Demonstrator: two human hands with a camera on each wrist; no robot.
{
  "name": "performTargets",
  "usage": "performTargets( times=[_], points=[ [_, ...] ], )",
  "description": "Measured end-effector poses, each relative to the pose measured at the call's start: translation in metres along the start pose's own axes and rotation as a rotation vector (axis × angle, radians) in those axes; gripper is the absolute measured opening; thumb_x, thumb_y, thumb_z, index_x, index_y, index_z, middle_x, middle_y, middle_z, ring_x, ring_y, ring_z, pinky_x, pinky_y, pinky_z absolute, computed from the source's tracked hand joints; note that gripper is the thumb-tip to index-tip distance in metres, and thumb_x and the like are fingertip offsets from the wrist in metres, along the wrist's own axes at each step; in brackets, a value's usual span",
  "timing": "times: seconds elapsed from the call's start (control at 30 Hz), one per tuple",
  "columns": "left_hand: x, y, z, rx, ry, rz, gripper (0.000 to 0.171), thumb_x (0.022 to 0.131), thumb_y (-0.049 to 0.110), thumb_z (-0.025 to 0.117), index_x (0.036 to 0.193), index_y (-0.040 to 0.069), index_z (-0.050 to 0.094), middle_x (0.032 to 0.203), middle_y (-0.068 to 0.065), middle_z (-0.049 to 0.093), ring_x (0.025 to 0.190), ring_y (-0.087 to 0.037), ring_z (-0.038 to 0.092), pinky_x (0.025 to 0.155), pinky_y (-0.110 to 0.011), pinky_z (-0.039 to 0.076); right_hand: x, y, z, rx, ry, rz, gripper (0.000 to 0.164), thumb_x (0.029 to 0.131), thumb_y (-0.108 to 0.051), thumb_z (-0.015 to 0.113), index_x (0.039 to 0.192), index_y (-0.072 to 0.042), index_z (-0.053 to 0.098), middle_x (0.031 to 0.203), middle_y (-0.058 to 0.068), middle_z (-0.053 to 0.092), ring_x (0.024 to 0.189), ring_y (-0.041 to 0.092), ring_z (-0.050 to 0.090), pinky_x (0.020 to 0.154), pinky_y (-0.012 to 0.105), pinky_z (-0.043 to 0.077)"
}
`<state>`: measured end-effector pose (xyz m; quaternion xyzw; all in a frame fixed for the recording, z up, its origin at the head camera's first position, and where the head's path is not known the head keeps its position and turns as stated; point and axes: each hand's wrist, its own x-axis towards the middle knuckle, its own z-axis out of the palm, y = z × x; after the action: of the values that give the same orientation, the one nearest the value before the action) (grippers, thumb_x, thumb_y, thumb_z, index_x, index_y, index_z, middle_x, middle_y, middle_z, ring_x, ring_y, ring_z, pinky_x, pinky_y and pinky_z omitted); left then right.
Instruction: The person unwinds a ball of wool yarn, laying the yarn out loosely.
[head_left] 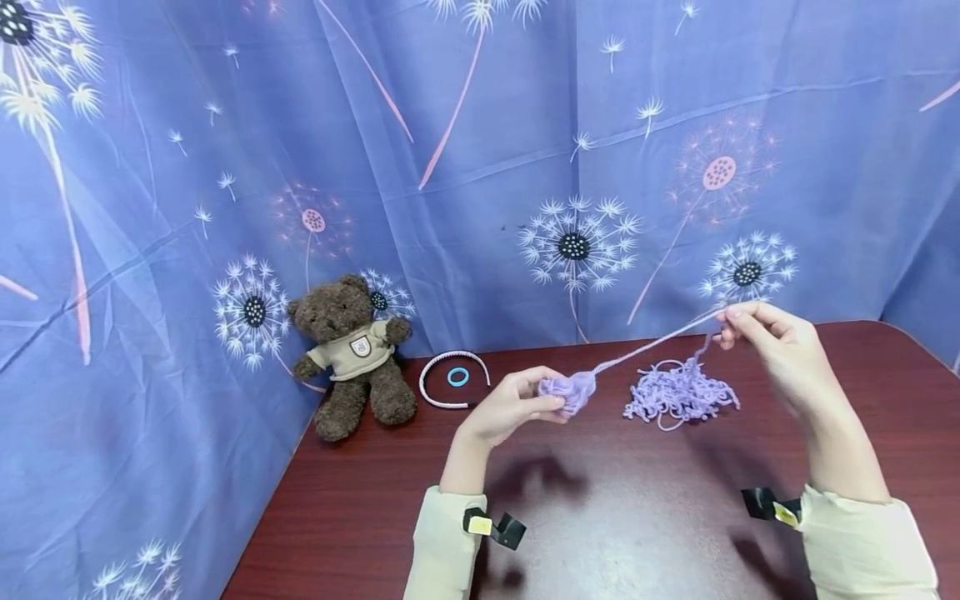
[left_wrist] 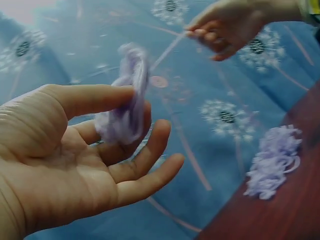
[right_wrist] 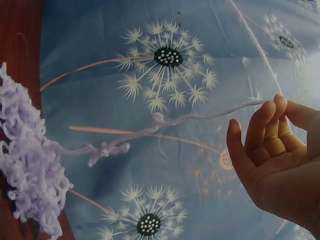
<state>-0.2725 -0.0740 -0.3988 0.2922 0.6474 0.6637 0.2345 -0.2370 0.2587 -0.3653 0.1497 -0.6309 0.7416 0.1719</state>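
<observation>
Between thumb and fingers my left hand (head_left: 510,406) pinches a small wound bundle of lilac yarn (head_left: 573,392), held above the table. From the bundle a taut strand (head_left: 652,343) slants up to my right hand (head_left: 776,346), which pinches it between thumb and index finger. Below the right hand, a loose heap of lilac yarn (head_left: 681,393) lies on the table. In the right wrist view a slack, slightly knotted strand (right_wrist: 195,117) runs from that heap to the right fingertips. The left wrist view shows the bundle (left_wrist: 125,100) looped around the left fingers, somewhat blurred.
A brown teddy bear (head_left: 348,358) in a beige shirt sits at the table's left rear. Beside it lie a white headband (head_left: 425,383) and a blue ring (head_left: 457,377). Behind the dark red table (head_left: 360,508) hangs a blue dandelion-print curtain (head_left: 480,250).
</observation>
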Motion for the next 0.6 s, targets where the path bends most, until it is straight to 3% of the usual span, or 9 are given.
performTargets(
  times=[0.13,0.27,0.33,0.37,0.53,0.57,0.6],
  points=[
    [-0.008,0.006,-0.014,0.009,0.040,0.057,0.025,0.093,-0.008,0.050,0.115,-0.020,0.047,0.092,0.004,0.066,0.085,-0.004,0.066,0.081,-0.027,0.059,0.001,0.002,-0.005,0.044,0.007,-0.005,0.018,0.097,-0.004,0.055,0.094,-0.011,0.072,0.077,-0.007,0.070,0.069,0.001,0.064,0.077,0.009,0.050],
    [-0.016,0.010,-0.022,0.005,0.077,0.074,0.020,0.093,-0.004,0.052,0.112,-0.010,0.053,0.093,0.004,0.066,0.086,-0.005,0.066,0.080,-0.024,0.058,0.002,0.003,-0.009,0.065,0.022,-0.013,0.021,0.097,-0.002,0.054,0.095,-0.011,0.072,0.079,-0.007,0.072,0.069,0.002,0.065,0.074,0.009,0.051],
    [-0.018,0.011,-0.025,-0.014,0.100,0.077,0.018,0.094,-0.003,0.051,0.111,-0.004,0.055,0.094,0.004,0.066,0.088,-0.007,0.067,0.082,-0.026,0.058,0.003,0.004,-0.011,0.074,0.026,-0.017,0.022,0.097,-0.001,0.053,0.095,-0.011,0.073,0.081,-0.008,0.073,0.070,0.001,0.065,0.074,0.009,0.051],
    [-0.019,0.011,-0.027,-0.028,0.113,0.082,0.018,0.094,-0.003,0.050,0.111,-0.002,0.055,0.095,0.003,0.067,0.088,-0.007,0.067,0.086,-0.034,0.059,0.003,0.004,-0.012,0.081,0.028,-0.020,0.023,0.097,0.000,0.053,0.095,-0.011,0.073,0.081,-0.007,0.073,0.070,0.001,0.065,0.073,0.009,0.051],
    [-0.023,0.013,-0.036,-0.121,0.178,0.131,0.019,0.095,-0.002,0.047,0.107,0.008,0.057,0.099,0.002,0.068,0.092,-0.011,0.068,0.093,-0.049,0.056,0.002,0.003,-0.020,0.139,0.035,-0.033,0.021,0.097,0.000,0.053,0.095,-0.007,0.073,0.079,-0.004,0.072,0.069,0.003,0.068,0.071,0.011,0.054],
    [-0.024,0.015,-0.037,-0.146,0.195,0.142,0.020,0.095,-0.003,0.046,0.107,0.010,0.057,0.100,0.002,0.068,0.093,-0.011,0.068,0.093,-0.051,0.055,0.002,0.003,-0.022,0.153,0.036,-0.033,0.021,0.097,0.000,0.053,0.096,-0.006,0.072,0.078,-0.004,0.072,0.069,0.004,0.069,0.071,0.011,0.054],
    [-0.026,0.016,-0.039,-0.171,0.212,0.153,0.022,0.096,-0.003,0.044,0.107,0.012,0.057,0.100,0.002,0.067,0.093,-0.011,0.068,0.092,-0.045,0.057,0.002,0.002,-0.024,0.167,0.038,-0.034,0.021,0.097,0.000,0.053,0.096,-0.006,0.072,0.078,-0.003,0.072,0.069,0.004,0.069,0.071,0.012,0.054]
  ],
)
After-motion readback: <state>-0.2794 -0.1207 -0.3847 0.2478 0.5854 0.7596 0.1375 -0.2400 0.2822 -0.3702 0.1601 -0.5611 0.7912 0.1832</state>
